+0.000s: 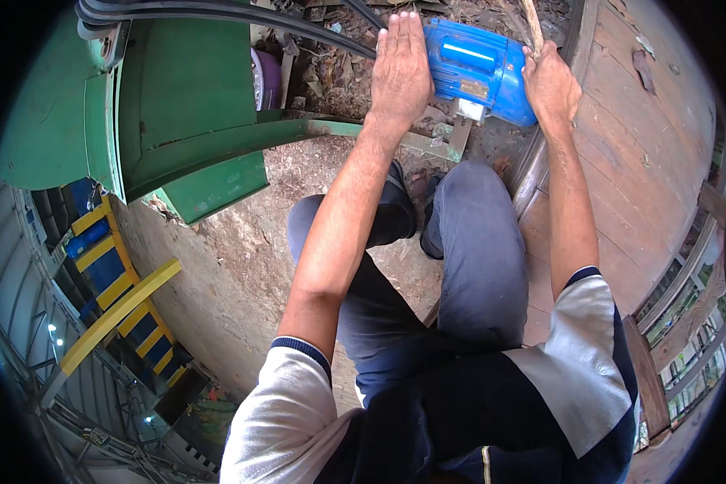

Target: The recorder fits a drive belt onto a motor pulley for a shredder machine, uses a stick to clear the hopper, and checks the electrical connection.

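A blue electric motor with a finned body and a pale box on its side sits at the far edge of the view. My left hand lies at the motor's left end, over the black drive belts, fingers stretched out flat and side by side. At the motor's right end, my right hand is closed around the lower end of a wooden stick that rises away from me. The pulley under my left hand is hidden.
A green metal machine housing stands on the left, its green frame bar running toward the motor. A purple wheel shows behind it. Wooden boards lie on the right. Dry leaves litter the far ground; a yellow bar is lower left.
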{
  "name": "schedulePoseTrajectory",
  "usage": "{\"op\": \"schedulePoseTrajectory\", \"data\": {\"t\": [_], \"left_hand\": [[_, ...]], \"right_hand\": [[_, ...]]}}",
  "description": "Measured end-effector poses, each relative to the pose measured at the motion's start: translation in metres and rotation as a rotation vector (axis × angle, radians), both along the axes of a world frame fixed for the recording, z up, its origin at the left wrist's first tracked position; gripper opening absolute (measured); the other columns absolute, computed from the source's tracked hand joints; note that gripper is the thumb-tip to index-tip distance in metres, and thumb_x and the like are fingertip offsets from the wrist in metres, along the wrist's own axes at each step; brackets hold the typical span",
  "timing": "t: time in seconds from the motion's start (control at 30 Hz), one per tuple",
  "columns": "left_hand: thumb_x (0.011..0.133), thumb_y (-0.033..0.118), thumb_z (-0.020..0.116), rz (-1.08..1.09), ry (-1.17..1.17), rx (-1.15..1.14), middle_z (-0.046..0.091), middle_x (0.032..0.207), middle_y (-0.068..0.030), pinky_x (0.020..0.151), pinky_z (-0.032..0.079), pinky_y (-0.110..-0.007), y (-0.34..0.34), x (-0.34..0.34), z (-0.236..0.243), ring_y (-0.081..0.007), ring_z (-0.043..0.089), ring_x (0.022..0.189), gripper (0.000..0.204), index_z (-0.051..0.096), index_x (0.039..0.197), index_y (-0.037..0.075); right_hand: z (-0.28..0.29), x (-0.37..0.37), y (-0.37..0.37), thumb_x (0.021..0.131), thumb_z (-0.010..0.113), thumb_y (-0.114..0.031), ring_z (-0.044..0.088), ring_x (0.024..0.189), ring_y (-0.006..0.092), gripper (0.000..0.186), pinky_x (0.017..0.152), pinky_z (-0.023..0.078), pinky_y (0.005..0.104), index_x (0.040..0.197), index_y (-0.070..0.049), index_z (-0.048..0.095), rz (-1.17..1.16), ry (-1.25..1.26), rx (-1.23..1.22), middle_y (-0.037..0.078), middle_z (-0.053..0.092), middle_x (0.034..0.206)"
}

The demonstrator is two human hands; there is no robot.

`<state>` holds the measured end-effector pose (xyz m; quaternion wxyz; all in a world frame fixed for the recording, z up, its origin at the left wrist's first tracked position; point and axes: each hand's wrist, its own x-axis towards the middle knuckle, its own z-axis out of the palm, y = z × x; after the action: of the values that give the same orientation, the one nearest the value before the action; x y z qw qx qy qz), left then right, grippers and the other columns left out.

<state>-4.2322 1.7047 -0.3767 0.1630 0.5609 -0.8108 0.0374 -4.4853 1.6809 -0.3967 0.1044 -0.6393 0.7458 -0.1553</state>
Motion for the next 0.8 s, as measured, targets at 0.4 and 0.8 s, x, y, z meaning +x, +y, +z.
{"op": "schedulePoseTrajectory", "data": {"t": [0.4, 0.8], "left_hand": [[0.09, 0.002, 0.049, 0.173, 0.223, 0.325, 0.055, 0.135, -0.035, 0.105, 0.049, -0.05, 0.021, 0.006, 0.078, -0.0431, 0.059, 0.124, 0.059, 0.038, 0.146, -0.01], [0.108, 0.052, 0.02, 0.684, 1.497, 0.864, 0.034, 0.159, -0.0243, 0.124, 0.021, -0.047, -0.03, 0.147, -0.048, -0.0341, 0.034, 0.148, 0.074, 0.03, 0.154, -0.006]], "right_hand": [[0.01, 0.003, 0.002, 0.099, 0.058, -0.034, 0.07, 0.094, 0.0401, 0.032, 0.08, 0.055, 0.0516, 0.106, -0.003, 0.058, 0.019, -0.012, -0.006, 0.021, 0.072, 0.098], [0.008, 0.012, 0.0, 0.099, 0.059, -0.036, 0.071, 0.089, 0.0397, 0.033, 0.076, 0.055, 0.0521, 0.106, -0.004, 0.057, 0.027, 0.066, -0.032, 0.02, 0.072, 0.093]]}}
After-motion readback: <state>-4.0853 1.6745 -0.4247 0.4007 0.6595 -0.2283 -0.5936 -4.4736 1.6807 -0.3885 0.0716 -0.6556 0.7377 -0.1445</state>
